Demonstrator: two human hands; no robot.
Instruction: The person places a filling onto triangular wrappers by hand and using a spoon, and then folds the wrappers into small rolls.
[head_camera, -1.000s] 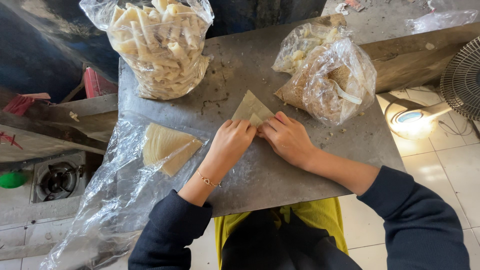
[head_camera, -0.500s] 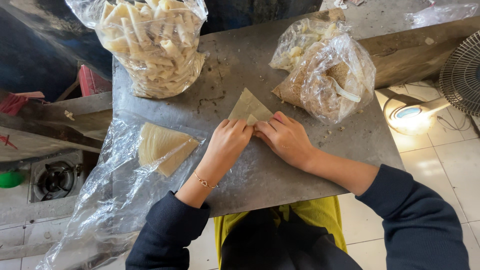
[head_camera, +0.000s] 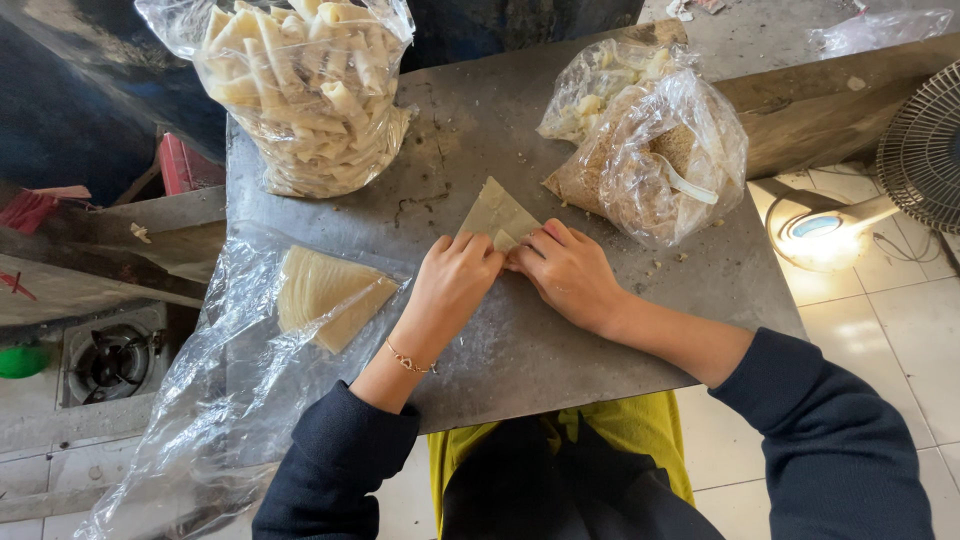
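Currently: 2 hands folding a wrapper on a grey table

Both hands sit side by side at the middle of the grey table (head_camera: 640, 330). The left hand (head_camera: 455, 285) and the right hand (head_camera: 570, 270) press their fingertips onto the near edge of a pale triangular wrapper (head_camera: 495, 212), which lies flat on the table with its point aimed away from the person. Fingers of each hand are curled and held together, pinched down on the wrapper's folded near edge; the 2 hands nearly touch each other there. A thin bracelet (head_camera: 405, 358) circles the left wrist.

To the left, a stack of wrappers (head_camera: 325, 295) rests on a clear plastic sheet (head_camera: 200, 400) that hangs over the table edge. At the far left stands a clear bag of rolled pieces (head_camera: 300, 90). At the far right, just beside the wrapper, sits a clear bag of crumbly filling (head_camera: 650, 150) with a white spoon (head_camera: 690, 185) inside. A fan (head_camera: 925, 140) and a lamp (head_camera: 820, 230) stand on the tiled floor to the right.
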